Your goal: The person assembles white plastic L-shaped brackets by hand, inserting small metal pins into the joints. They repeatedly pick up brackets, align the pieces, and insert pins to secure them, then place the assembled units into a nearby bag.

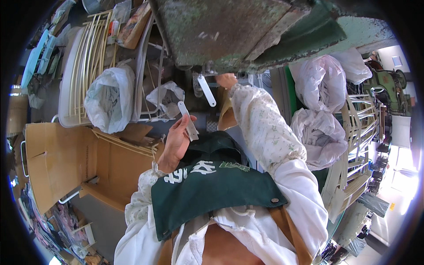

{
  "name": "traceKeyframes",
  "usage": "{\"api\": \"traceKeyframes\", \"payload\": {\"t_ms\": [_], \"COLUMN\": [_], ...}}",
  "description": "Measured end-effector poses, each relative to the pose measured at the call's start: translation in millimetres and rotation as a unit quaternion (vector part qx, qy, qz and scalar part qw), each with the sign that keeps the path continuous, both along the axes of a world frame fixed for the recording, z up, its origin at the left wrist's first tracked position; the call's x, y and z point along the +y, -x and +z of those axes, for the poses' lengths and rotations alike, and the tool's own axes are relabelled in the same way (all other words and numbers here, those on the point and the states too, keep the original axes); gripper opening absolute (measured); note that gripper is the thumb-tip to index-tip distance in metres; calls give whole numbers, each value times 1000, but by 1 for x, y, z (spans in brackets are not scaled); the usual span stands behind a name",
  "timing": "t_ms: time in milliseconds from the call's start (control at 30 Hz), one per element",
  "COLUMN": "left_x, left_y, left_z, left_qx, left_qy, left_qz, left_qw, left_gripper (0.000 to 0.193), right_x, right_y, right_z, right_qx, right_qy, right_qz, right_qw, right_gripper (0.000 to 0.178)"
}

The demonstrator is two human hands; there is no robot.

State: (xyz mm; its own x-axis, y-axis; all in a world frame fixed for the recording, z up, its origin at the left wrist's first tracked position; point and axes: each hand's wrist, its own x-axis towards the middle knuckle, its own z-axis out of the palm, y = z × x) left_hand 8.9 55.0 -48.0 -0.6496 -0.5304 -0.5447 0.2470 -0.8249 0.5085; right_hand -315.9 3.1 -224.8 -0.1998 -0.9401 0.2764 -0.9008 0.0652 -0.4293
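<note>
My left hand (175, 143) is closed round a flat white strip (188, 121) with rounded ends and small holes. A second edge beside it suggests more than one piece, but I cannot tell. Another white strip (206, 91), with a hole at its lower end, slants down below the green machine (216, 33). Its upper end is at a small metal part under the machine. Just right of that strip, my right hand (226, 81) reaches to the machine's underside. Its fingers are partly hidden there, so their grip does not show.
An open cardboard box (62, 161) stands at the left. White plastic bags (110, 99) sit behind it. More filled bags (320, 132) are at the right, beside a rack of pale slats (357, 137). The machine's heavy body overhangs the space in front of me.
</note>
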Motion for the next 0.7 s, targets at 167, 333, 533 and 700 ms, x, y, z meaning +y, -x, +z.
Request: {"api": "traceKeyframes", "payload": {"t_ms": [167,333,533,700], "left_x": [19,28,34,15], "left_y": [-10,-29,-36,-43], "left_z": [-1,-15,12,27], "left_qx": [-91,-136,-216,-33], "left_qy": [32,161,330,169], "left_qz": [-46,-148,-131,-78], "left_qw": [994,966,910,982], "left_gripper": [25,22,18,22], "right_x": [-4,-7,-9,-2], "right_y": [7,8,8,17], "right_z": [6,9,10,11], "right_qx": [7,10,11,8], "right_qy": [-14,-21,-20,-19], "right_qz": [-2,-5,-3,0], "right_qw": [1000,1000,1000,1000], "right_gripper": [27,27,27,28]}}
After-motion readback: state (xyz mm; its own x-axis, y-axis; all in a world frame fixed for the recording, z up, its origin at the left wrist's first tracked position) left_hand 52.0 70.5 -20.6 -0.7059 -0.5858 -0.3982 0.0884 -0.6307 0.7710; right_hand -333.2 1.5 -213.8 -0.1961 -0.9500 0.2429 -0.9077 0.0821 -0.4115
